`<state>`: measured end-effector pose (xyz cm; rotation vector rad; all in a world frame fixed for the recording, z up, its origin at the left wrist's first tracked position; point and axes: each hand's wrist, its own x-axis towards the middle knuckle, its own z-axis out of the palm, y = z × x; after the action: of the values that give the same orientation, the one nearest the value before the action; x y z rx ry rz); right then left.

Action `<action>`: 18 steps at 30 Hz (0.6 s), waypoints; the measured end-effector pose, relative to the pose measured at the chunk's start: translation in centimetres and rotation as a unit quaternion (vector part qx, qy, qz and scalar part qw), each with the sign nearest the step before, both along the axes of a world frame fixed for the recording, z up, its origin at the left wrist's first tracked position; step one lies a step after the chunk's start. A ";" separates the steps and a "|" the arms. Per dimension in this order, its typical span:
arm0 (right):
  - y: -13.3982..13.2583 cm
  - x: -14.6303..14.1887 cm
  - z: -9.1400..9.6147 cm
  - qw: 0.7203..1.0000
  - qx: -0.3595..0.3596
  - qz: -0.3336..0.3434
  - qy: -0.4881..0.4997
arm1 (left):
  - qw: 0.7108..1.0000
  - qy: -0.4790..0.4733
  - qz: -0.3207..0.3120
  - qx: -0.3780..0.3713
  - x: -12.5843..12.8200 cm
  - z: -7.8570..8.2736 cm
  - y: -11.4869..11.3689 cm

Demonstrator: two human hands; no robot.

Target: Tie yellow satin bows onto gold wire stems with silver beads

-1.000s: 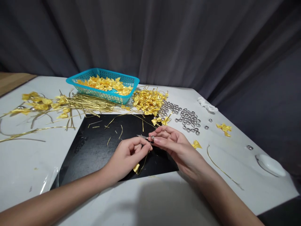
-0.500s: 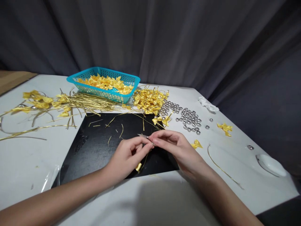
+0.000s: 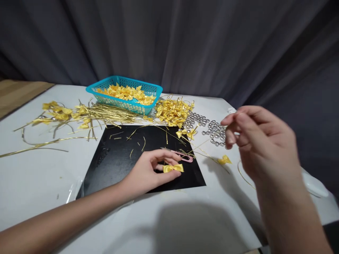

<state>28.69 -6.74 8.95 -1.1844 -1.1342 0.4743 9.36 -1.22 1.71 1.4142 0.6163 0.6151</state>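
My left hand (image 3: 156,167) rests over the black mat (image 3: 106,173), its thumb and fingers closed on a small yellow satin bow (image 3: 173,168). Raised to the right is my right hand (image 3: 261,135), thumb and index finger pinched together. A thin gold cord (image 3: 201,145) slants up from near the bow toward those fingertips; its upper end is too faint to follow fully. Just behind the bow lies a pink-handled cutting tool (image 3: 187,158), its blade partly hidden by my left fingers. Short gold cord offcuts (image 3: 144,144) are scattered on the mat.
At the back stands a turquoise basket (image 3: 124,103) of yellow bows. Beside it are a bundle of gold cords (image 3: 113,113), a heap of corded bows (image 3: 173,111) and many silver heart-like beads (image 3: 215,132). A loose bow (image 3: 224,159) and a white object (image 3: 315,184) lie to the right.
My hands have parted: the right one has risen and moved right, while the left stays over the mat. The bow now shows face-up in my left fingers, and the pink handle is uncovered.
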 end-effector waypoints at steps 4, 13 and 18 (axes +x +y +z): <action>-0.4 -0.3 2.3 0.999 0.042 -0.014 -0.030 | 0.998 -0.033 -0.013 -0.047 0.1 0.4 0.1; -0.6 -1.6 3.8 0.998 0.004 0.022 -0.058 | 0.975 -0.069 -0.003 -0.210 -0.9 1.3 0.2; -1.5 -2.0 4.1 0.996 0.021 0.019 -0.079 | 0.963 -0.096 -0.013 -0.252 -1.8 0.1 0.6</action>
<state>26.70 -8.24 13.10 -1.1813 -1.2978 0.3886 7.55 -0.64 1.81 0.8730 0.5502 0.5203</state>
